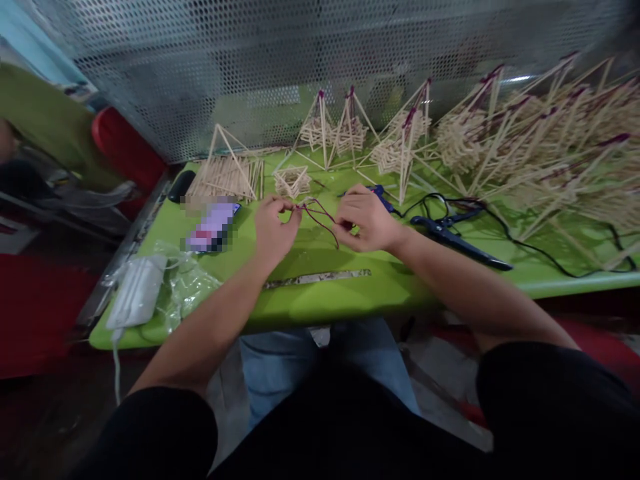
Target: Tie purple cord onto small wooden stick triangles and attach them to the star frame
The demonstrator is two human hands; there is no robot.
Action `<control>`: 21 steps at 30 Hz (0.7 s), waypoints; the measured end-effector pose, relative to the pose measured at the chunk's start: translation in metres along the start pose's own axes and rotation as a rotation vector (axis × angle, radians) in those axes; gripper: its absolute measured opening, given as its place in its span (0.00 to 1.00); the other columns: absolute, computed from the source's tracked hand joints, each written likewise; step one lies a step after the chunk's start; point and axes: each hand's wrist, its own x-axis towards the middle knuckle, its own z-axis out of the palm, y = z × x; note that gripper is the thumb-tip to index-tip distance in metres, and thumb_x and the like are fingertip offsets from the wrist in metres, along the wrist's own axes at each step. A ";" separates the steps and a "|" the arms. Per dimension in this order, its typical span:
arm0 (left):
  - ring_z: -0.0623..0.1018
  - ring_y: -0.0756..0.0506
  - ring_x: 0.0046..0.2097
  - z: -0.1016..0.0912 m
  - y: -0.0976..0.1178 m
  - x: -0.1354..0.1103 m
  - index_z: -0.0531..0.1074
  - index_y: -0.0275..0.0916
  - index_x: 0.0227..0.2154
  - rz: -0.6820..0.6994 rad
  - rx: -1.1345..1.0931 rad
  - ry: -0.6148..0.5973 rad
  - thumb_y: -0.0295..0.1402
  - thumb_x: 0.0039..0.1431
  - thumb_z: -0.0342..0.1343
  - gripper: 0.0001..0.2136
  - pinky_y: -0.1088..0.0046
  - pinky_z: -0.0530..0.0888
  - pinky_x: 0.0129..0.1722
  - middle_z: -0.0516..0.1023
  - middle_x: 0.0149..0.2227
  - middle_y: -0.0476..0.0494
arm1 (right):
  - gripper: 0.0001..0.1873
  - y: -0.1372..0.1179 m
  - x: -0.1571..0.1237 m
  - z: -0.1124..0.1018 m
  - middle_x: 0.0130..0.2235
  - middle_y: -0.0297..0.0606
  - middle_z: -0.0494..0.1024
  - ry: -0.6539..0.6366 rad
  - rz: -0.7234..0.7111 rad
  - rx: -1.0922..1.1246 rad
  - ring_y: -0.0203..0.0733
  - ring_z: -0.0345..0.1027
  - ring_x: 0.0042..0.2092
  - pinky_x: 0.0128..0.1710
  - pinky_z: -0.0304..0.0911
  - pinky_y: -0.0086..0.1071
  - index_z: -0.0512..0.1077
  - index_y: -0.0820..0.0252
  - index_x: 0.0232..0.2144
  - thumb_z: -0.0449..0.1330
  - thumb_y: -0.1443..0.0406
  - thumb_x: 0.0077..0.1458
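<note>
Thin purple cord (320, 224), loosely looped, held between left fingers (289, 203) and right fingers (350, 212), one end curving free

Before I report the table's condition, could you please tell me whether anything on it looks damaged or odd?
Yes: a long, narrow, mottled grey strip interrupts the smooth green tabletop near its front edge, possibly a tear in its surface.

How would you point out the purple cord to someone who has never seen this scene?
Find the bright green table, then, near its middle, the left hand and right hand. Between them runs a thin purple cord. Unlike the black cable lying farther right, it is purple and held between both hands.
</note>
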 end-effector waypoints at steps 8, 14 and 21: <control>0.80 0.40 0.41 0.001 -0.013 0.007 0.77 0.44 0.31 -0.059 0.001 0.070 0.31 0.66 0.69 0.08 0.58 0.77 0.47 0.81 0.38 0.44 | 0.13 0.010 -0.003 -0.003 0.25 0.29 0.66 -0.097 -0.138 -0.050 0.42 0.57 0.29 0.42 0.61 0.45 0.59 0.50 0.28 0.60 0.63 0.60; 0.81 0.38 0.45 -0.003 -0.018 0.010 0.79 0.44 0.34 0.038 0.015 0.162 0.42 0.73 0.66 0.12 0.58 0.79 0.48 0.82 0.42 0.39 | 0.27 0.006 -0.009 0.012 0.28 0.35 0.65 0.148 0.007 -0.023 0.46 0.59 0.32 0.44 0.64 0.51 0.55 0.50 0.26 0.56 0.46 0.73; 0.80 0.36 0.50 -0.010 0.000 -0.001 0.90 0.45 0.50 0.414 0.030 0.307 0.40 0.78 0.62 0.12 0.53 0.78 0.52 0.82 0.47 0.35 | 0.32 -0.004 0.003 0.025 0.52 0.45 0.80 0.407 0.614 0.573 0.53 0.77 0.54 0.60 0.73 0.50 0.75 0.51 0.51 0.66 0.33 0.67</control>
